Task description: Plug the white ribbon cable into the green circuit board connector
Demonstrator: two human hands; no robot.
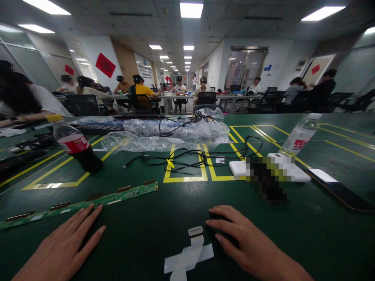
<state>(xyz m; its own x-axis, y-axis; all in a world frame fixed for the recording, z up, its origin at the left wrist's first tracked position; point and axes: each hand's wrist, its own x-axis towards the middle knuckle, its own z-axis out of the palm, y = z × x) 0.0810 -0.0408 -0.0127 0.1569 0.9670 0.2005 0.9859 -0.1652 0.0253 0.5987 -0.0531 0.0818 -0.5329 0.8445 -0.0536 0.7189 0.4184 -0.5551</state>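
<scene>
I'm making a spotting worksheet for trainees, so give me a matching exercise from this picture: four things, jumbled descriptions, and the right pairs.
1. Slim circuit board
2. Flat pale cable
3. Dark-drink bottle
4. Clear bottle

A. Has a white cap
B. Lies between the left hand and the right hand
C. Has a yellow cap
D. Green

Pairs: 1-D, 2-B, 3-C, 4-A
</scene>
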